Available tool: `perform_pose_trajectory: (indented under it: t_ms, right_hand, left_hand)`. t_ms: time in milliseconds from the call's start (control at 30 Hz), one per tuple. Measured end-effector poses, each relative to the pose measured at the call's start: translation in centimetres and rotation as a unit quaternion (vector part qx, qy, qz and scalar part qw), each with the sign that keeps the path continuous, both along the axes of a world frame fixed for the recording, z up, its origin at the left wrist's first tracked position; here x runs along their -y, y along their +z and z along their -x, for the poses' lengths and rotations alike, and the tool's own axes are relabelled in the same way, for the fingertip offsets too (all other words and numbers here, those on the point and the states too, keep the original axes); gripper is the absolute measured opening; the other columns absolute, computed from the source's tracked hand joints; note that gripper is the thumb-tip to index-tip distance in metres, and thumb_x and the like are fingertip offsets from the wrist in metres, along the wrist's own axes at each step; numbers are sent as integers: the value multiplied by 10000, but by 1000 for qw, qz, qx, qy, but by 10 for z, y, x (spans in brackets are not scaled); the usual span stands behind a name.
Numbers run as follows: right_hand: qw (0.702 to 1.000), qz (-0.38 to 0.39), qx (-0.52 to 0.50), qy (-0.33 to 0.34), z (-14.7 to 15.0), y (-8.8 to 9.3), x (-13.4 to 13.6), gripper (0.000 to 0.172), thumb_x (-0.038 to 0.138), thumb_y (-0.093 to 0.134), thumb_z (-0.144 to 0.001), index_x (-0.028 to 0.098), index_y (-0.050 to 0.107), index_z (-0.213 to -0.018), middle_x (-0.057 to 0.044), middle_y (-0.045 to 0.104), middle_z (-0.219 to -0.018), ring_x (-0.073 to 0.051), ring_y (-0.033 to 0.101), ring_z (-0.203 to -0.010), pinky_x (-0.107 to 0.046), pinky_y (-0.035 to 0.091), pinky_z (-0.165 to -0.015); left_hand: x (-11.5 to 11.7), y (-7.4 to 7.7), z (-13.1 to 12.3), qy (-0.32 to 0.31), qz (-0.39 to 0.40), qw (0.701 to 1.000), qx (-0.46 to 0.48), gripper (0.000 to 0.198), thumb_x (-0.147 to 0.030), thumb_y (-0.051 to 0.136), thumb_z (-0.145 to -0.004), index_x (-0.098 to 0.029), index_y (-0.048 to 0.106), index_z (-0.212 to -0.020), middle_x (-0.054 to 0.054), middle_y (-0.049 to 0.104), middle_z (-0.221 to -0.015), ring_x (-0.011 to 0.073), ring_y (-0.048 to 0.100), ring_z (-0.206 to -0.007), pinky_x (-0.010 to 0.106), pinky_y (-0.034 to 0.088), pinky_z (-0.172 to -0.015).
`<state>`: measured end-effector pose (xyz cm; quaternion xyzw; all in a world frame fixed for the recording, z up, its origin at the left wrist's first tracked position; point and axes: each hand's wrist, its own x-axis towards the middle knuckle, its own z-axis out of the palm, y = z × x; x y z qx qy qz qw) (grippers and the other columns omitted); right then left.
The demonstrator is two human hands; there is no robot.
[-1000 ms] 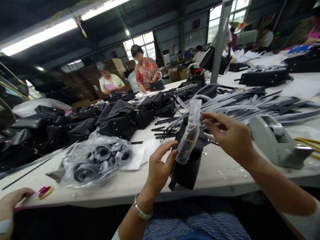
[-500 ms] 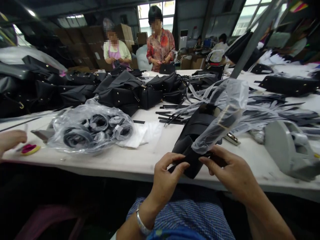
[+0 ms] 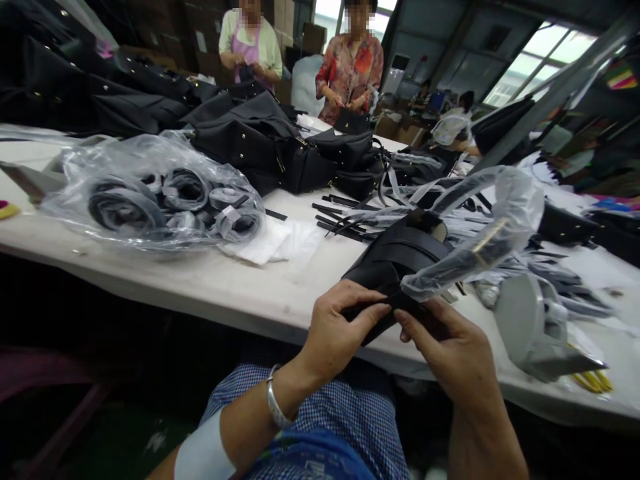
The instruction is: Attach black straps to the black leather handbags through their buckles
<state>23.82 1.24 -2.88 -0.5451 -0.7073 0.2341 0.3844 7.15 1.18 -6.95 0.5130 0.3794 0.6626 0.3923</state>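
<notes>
A black bag point(image 3: 400, 250) lies tilted at the table's front edge, its near end between my hands. My left hand point(image 3: 343, 327) pinches the bag's edge between thumb and fingers. Close beside it, my right hand point(image 3: 445, 347) grips the same edge, its fingertips partly hidden behind the bag. A plastic-wrapped handle point(image 3: 475, 247) rises from the bag toward the right, above my right hand. Black strips point(image 3: 345, 220) lie on the table behind the bag.
A clear plastic bag of rolled straps point(image 3: 160, 200) sits on the left of the white table point(image 3: 200, 273). Black bags point(image 3: 250, 143) are piled behind it. On the right stands a grey tape dispenser point(image 3: 530, 327). Two people stand across the table.
The view has turned and tilted, so the table now slopes down to the right. The co-worker's hand at the far left has left the view. Both my hands keep hold of the bag.
</notes>
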Motion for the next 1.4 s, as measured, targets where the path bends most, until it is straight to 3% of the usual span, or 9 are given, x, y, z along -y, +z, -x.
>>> perform_pose_trajectory:
  t_ms: [233, 433, 667, 833, 967, 1067, 1200, 1300, 1400]
  right_hand:
    - [1000, -17, 25, 7, -2, 0, 1, 131, 320, 714, -868, 211, 727, -938, 1, 722, -744, -138, 668, -579, -217, 543, -562]
    - [998, -21, 16, -56, 1, -8, 3, 310, 430, 727, -844, 185, 721, -1034, -7, 706, -649, -180, 666, -538, -280, 554, -561]
    - [988, -21, -12, -150, 14, -8, 4, 392, 550, 711, -820, 175, 758, -923, 1, 634, -546, -164, 590, -465, -268, 468, -466]
    - [991, 4, -35, -132, 11, -9, 1, 401, 558, 719, -805, 177, 776, -917, 32, 531, -471, -143, 503, -429, -256, 385, -418]
    - [992, 25, -86, -93, 6, -11, -6, 373, 534, 726, -810, 164, 757, -849, 26, 559, -523, -127, 494, -450, -246, 385, -426]
    - [991, 45, -112, -51, 1, -10, -11, 359, 523, 715, -826, 168, 727, -778, 31, 547, -525, -124, 504, -465, -239, 394, -437]
    - [991, 59, -118, -14, -2, -5, -14, 343, 504, 698, -840, 166, 744, -800, 27, 555, -508, -137, 536, -479, -242, 430, -463]
    - [992, 50, -119, -12, -1, -1, -11, 310, 468, 700, -833, 174, 775, -893, 23, 595, -521, -153, 569, -487, -249, 470, -480]
    - [994, 40, -105, 11, -3, 4, -10, 245, 407, 679, -854, 191, 781, -910, 10, 670, -606, -160, 611, -541, -244, 501, -520]
  left_hand:
    - [-4, 8, 0, -1, -30, 999, -33, 123, -78, 767, -823, -175, 777, -900, 30, 715, -863, 150, 664, -826, 250, 523, -779]
    - [-9, 3, 2, -26, 36, 998, -44, 67, -197, 762, -852, -193, 761, -919, 32, 713, -898, 169, 672, -837, 258, 523, -751]
    - [-12, 8, 8, -75, 43, 994, -65, 91, -224, 749, -858, -170, 770, -928, 52, 729, -925, 179, 680, -865, 258, 525, -770]
    - [-17, 11, 19, -124, 46, 985, -107, 121, -226, 703, -888, -174, 769, -975, 45, 728, -943, 162, 667, -858, 241, 509, -753]
    - [-22, 10, 18, -113, 45, 986, -112, 121, -234, 716, -869, -159, 729, -964, 42, 695, -925, 158, 656, -826, 241, 518, -732]
    - [-26, 16, 21, -84, -11, 983, -164, 235, -203, 734, -845, -193, 698, -1077, 57, 673, -1061, 192, 643, -977, 256, 527, -795]
    - [-39, 36, 33, -119, -69, 946, -294, 582, -199, 753, -812, -271, 565, -1358, 91, 544, -1398, 157, 634, -862, 247, 525, -707]
    - [-60, 60, 39, -216, -81, 885, -405, 500, -208, 761, -786, -249, 634, -1268, 43, 695, -1095, 139, 622, -708, 231, 497, -653]
    - [-83, 89, 36, -299, -95, 812, -492, 307, -206, 812, -698, -211, 724, -992, -22, 671, -774, 142, 607, -652, 186, 432, -555]
